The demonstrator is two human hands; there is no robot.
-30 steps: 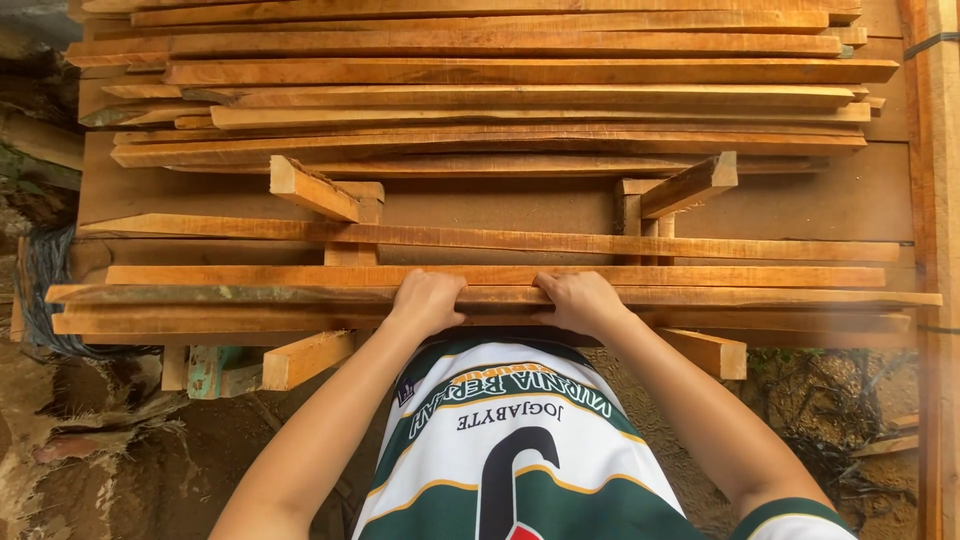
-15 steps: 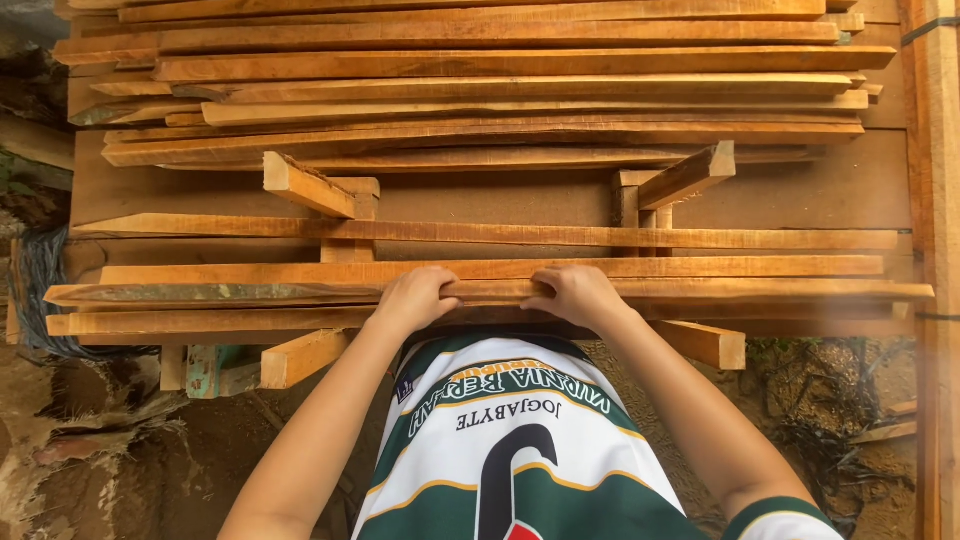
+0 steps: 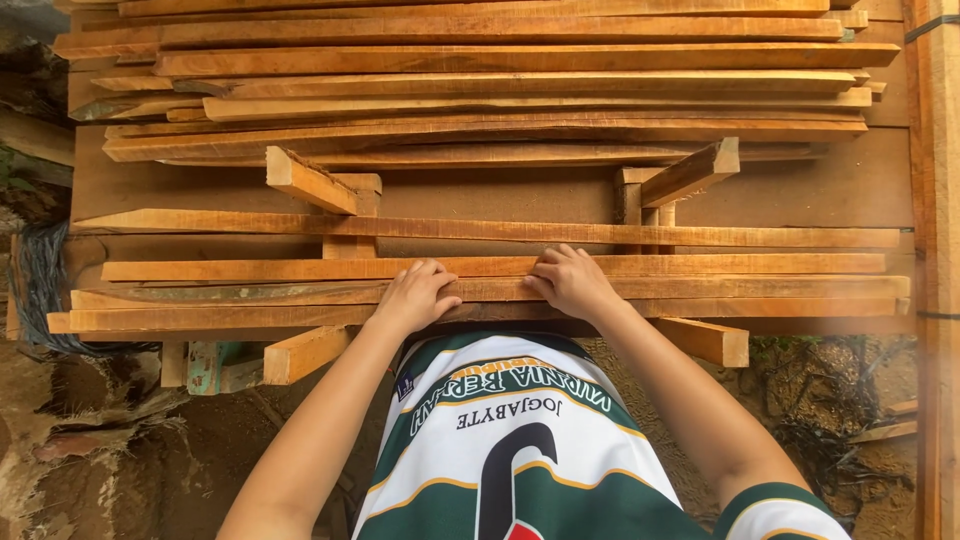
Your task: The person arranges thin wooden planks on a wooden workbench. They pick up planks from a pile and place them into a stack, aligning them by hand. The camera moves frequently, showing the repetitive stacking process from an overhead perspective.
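The person's left hand (image 3: 415, 296) and right hand (image 3: 572, 282) both rested on the near edge of a low wooden rack, close together near its middle. The fingers of each hand were curled over a long, thin, orange-brown wooden plank (image 3: 500, 291) that lay across the rack from left to right, and the thumbs seemed to press on its near side, so both hands were grasping this plank, though how firmly I cannot tell. Just under it, a little nearer, lay a second long plank of the same colour (image 3: 200, 319), whose left end reached further to the left. Just beyond the held plank lay another thin long plank (image 3: 250, 270), and further still a pale narrow strip of wood (image 3: 480, 231) ran across the whole width. These planks rested on two short thick wooden crossbeams, one on the left (image 3: 306, 181) and one on the right (image 3: 690, 172), both set at an angle, with their near ends showing below the planks. At the far side was a big stack of long rough-sawn boards (image 3: 500, 90), piled one on another. A tall wooden post (image 3: 938, 250) stood at the right edge. Below the rack, the ground was dark brown soil (image 3: 120, 440), and the person wore a white and green sports shirt (image 3: 520, 450).
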